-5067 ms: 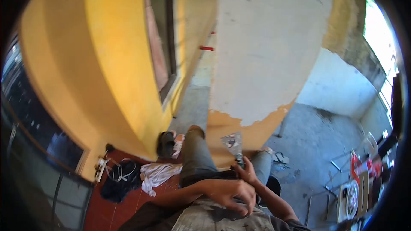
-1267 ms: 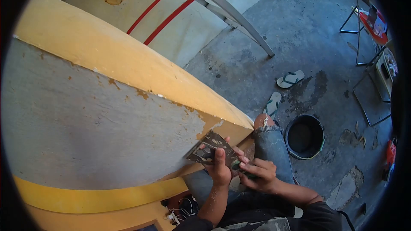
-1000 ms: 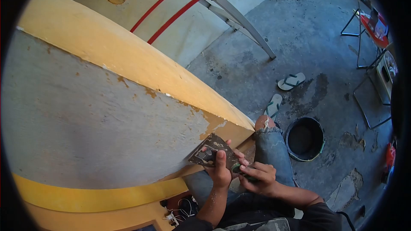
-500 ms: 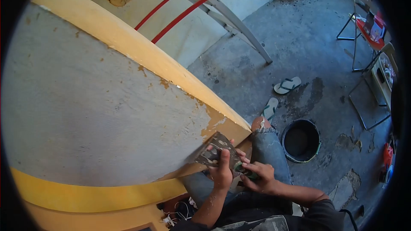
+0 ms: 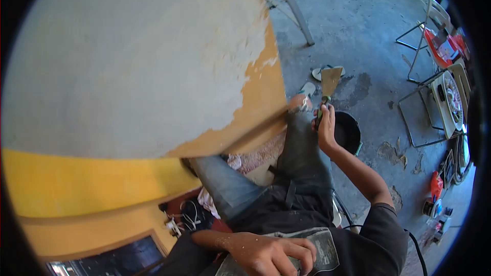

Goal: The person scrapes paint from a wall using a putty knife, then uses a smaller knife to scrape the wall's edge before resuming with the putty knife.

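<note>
My right hand point(image 5: 326, 125) is closed round the green and black handle of a putty knife point(image 5: 331, 83). The knife points upward, its wide blade stained brownish and seen over the floor and sandals. At the bottom, my left hand point(image 5: 276, 255) lies in front of the dark shirt point(image 5: 353, 245), close to its grey printed patch; its fingers are bent and spread, and nothing shows in them. Left of the knife rises a panel point(image 5: 128, 61) with a grey-white coat and a bare orange-tan border point(image 5: 261, 92) with a ragged edge.
A dark bucket point(image 5: 348, 133) stands beside my right knee. Pale sandals point(image 5: 308, 90) lie on the concrete floor. Folding chairs point(image 5: 440, 102) holding items stand at right. A ladder leg point(image 5: 291, 7) is behind the panel; cables and a power strip point(image 5: 174, 225) lie lower left.
Both hands were together on the putty knife. My left hand has let go and come down to the shirt; my right hand has raised the knife away to the upper right. The view has shifted.
</note>
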Action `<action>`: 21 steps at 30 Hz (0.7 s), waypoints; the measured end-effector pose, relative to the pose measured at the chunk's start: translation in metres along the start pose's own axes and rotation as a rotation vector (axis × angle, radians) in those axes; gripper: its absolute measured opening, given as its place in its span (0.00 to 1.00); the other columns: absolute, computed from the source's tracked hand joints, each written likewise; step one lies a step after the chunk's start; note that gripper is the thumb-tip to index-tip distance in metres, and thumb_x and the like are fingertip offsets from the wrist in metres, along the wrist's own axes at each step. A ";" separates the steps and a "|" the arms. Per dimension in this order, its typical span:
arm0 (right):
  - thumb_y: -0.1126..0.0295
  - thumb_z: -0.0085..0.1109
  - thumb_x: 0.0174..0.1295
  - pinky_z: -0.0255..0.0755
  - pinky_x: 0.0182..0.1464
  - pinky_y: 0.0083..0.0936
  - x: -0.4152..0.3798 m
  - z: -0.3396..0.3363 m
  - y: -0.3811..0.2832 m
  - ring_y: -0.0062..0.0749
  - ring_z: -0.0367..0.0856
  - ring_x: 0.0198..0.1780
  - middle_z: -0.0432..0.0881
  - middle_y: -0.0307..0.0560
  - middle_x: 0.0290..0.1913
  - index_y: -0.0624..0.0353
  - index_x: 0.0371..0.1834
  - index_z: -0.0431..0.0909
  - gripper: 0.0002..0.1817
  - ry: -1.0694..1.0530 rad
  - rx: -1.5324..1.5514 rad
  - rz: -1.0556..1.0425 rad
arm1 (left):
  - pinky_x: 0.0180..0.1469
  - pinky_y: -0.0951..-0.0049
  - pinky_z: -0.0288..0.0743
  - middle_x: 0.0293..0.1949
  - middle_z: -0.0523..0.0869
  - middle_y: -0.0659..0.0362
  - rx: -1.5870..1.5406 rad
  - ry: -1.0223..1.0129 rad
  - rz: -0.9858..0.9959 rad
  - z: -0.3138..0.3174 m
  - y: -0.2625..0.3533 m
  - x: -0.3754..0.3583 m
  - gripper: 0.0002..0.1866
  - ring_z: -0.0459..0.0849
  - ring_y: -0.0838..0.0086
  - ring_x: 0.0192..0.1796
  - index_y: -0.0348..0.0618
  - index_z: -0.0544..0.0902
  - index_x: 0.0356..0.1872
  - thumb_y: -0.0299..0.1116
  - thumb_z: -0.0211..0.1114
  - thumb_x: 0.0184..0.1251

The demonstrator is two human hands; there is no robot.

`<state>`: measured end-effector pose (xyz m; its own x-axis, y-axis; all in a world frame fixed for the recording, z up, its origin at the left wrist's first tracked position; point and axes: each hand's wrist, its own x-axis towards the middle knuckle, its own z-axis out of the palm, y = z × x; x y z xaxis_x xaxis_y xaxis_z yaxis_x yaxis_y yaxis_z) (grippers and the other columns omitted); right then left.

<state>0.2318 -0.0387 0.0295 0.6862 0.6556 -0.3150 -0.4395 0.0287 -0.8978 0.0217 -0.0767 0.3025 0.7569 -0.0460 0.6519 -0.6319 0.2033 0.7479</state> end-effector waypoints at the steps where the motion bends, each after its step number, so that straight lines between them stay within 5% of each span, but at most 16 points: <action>1: 0.59 0.43 0.73 0.63 0.21 0.21 0.001 0.002 0.011 0.22 0.69 0.20 0.72 0.39 0.27 0.54 0.46 0.67 0.11 -0.019 -0.022 0.014 | 0.49 0.57 0.67 0.36 0.88 0.61 0.020 -0.003 -0.007 0.005 0.002 -0.005 0.10 0.78 0.66 0.43 0.41 0.89 0.34 0.37 0.67 0.67; 3: 0.58 0.42 0.74 0.63 0.21 0.21 0.000 -0.002 0.025 0.22 0.69 0.20 0.72 0.39 0.27 0.54 0.43 0.67 0.12 -0.045 -0.074 0.070 | 0.50 0.59 0.65 0.33 0.88 0.63 0.130 0.350 0.101 0.006 0.003 -0.017 0.09 0.78 0.69 0.44 0.42 0.89 0.34 0.36 0.67 0.68; 5: 0.57 0.43 0.73 0.65 0.23 0.22 0.003 -0.006 0.032 0.23 0.69 0.20 0.71 0.38 0.27 0.54 0.40 0.68 0.13 -0.038 -0.133 -0.053 | 0.47 0.64 0.68 0.32 0.89 0.61 0.276 0.353 0.571 -0.016 -0.005 -0.007 0.08 0.80 0.72 0.40 0.43 0.89 0.36 0.35 0.67 0.67; 6: 0.57 0.43 0.73 0.65 0.23 0.23 0.005 -0.017 0.040 0.23 0.70 0.21 0.71 0.38 0.26 0.55 0.39 0.68 0.13 -0.019 -0.157 -0.081 | 0.47 0.64 0.68 0.32 0.89 0.61 0.300 0.393 0.577 0.000 -0.005 -0.007 0.08 0.80 0.72 0.40 0.43 0.89 0.36 0.35 0.67 0.67; 8: 0.58 0.45 0.73 0.65 0.25 0.24 0.020 -0.034 0.048 0.25 0.70 0.21 0.70 0.38 0.26 0.54 0.36 0.67 0.13 -0.022 -0.089 0.009 | 0.44 0.57 0.74 0.31 0.85 0.52 0.091 0.718 0.505 0.033 0.006 -0.001 0.29 0.79 0.55 0.39 0.35 0.82 0.41 0.56 0.49 0.73; 9: 0.58 0.45 0.73 0.67 0.26 0.24 0.005 -0.023 0.030 0.25 0.71 0.22 0.72 0.38 0.27 0.54 0.41 0.71 0.12 0.110 -0.069 0.097 | 0.35 0.60 0.71 0.20 0.80 0.55 0.194 0.832 0.373 0.043 0.017 0.006 0.28 0.77 0.59 0.31 0.37 0.80 0.28 0.53 0.46 0.74; 11: 0.56 0.43 0.73 0.70 0.26 0.23 0.021 -0.039 0.050 0.24 0.72 0.23 0.73 0.38 0.29 0.53 0.54 0.73 0.17 0.116 -0.072 0.107 | 0.35 0.73 0.71 0.30 0.89 0.56 -0.007 0.649 0.511 0.059 -0.004 -0.005 0.06 0.80 0.72 0.29 0.40 0.89 0.36 0.31 0.69 0.64; 12: 0.56 0.44 0.71 0.69 0.24 0.22 0.033 -0.057 0.064 0.23 0.72 0.23 0.72 0.37 0.27 0.53 0.47 0.73 0.14 -0.030 0.158 0.032 | 0.36 0.73 0.71 0.30 0.89 0.56 -0.043 0.591 0.391 0.055 0.007 -0.007 0.07 0.80 0.71 0.31 0.38 0.89 0.36 0.31 0.70 0.63; 13: 0.56 0.45 0.73 0.69 0.29 0.22 0.037 -0.069 0.045 0.23 0.72 0.26 0.68 0.35 0.22 0.48 0.37 0.73 0.12 -0.437 0.195 0.050 | 0.36 0.74 0.71 0.30 0.88 0.55 -0.120 0.530 0.272 0.053 0.016 -0.006 0.07 0.80 0.71 0.32 0.37 0.89 0.36 0.30 0.71 0.61; 16: 0.57 0.45 0.70 0.67 0.26 0.23 0.012 -0.025 0.031 0.22 0.70 0.23 0.68 0.35 0.23 0.48 0.31 0.71 0.12 0.070 -0.069 0.127 | 0.36 0.74 0.70 0.30 0.89 0.55 -0.225 0.674 0.424 0.073 0.005 -0.003 0.09 0.79 0.71 0.34 0.34 0.89 0.36 0.31 0.73 0.59; 18: 0.58 0.45 0.72 0.65 0.28 0.24 0.034 -0.045 0.050 0.22 0.69 0.24 0.69 0.33 0.25 0.48 0.33 0.72 0.11 0.012 -0.221 -0.035 | 0.40 0.72 0.69 0.29 0.88 0.55 -0.392 0.684 0.367 0.079 0.005 -0.006 0.08 0.78 0.71 0.35 0.32 0.88 0.33 0.29 0.72 0.59; 19: 0.58 0.45 0.72 0.67 0.28 0.23 0.021 -0.026 0.027 0.21 0.70 0.25 0.72 0.34 0.26 0.49 0.34 0.73 0.12 0.015 -0.019 0.159 | 0.41 0.72 0.69 0.29 0.88 0.55 -0.482 0.742 0.279 0.084 0.013 -0.012 0.07 0.78 0.70 0.35 0.31 0.88 0.32 0.27 0.71 0.59; 21: 0.55 0.45 0.71 0.73 0.26 0.22 0.030 -0.018 0.030 0.23 0.75 0.25 0.76 0.37 0.26 0.50 0.35 0.74 0.14 0.045 0.012 0.222 | 0.42 0.69 0.71 0.29 0.87 0.53 -0.421 0.631 0.223 0.082 0.009 -0.027 0.05 0.78 0.69 0.36 0.31 0.87 0.31 0.25 0.71 0.58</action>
<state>0.2492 -0.0317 -0.0124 0.5974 0.6122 -0.5179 -0.5893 -0.1028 -0.8013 -0.0178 -0.1541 0.3021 0.6509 0.5772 0.4931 -0.7592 0.5010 0.4155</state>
